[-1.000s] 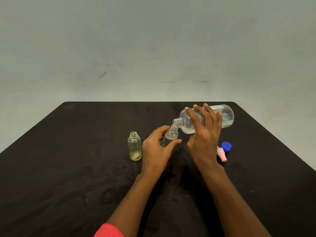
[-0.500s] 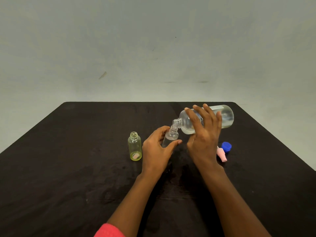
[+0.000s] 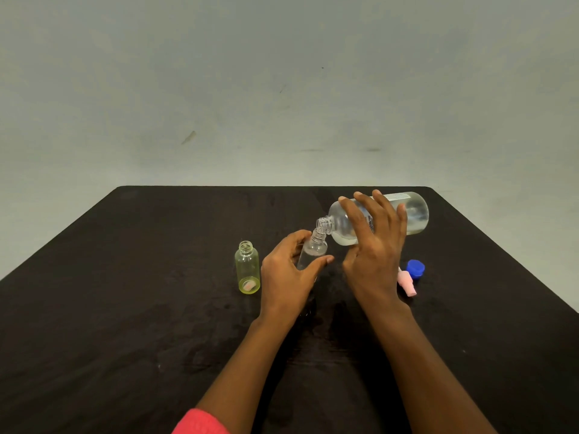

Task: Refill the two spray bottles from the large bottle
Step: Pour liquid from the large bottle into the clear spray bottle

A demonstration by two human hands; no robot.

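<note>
Two hands at work above a black table (image 3: 125, 308). In the left hand (image 3: 288, 270), a small clear bottle (image 3: 313, 249), leaning to the right with its neck up, gripped between the thumb on the near side and curled fingers on the far side; base hidden behind the hand. In the right hand (image 3: 372, 255), the large bottle (image 3: 413, 211), tipped almost flat, base toward the far right corner of the table, open mouth right at the open neck of the small clear bottle, touching or just short of it; cannot tell which. Fingers of that hand spread and wrapped over the top of the large bottle, thumb low on the near side. Clear liquid pooled along the lower side of the large bottle by its shoulder. Too small to tell any stream between the two mouths, or the level in the small clear bottle.

Just left of the left hand, upright on the table and apart from it, a small yellow bottle (image 3: 247, 270), neck open, something pink showing at its bottom. Right of the right wrist, on the table, a blue cap (image 3: 415, 268) and a pink spray top (image 3: 406, 281) lying on its side, close together. At the bottom edge, a bit of red sleeve (image 3: 200, 422) on the left arm. Beyond the table, a plain pale wall (image 3: 282, 89) with a few marks.
</note>
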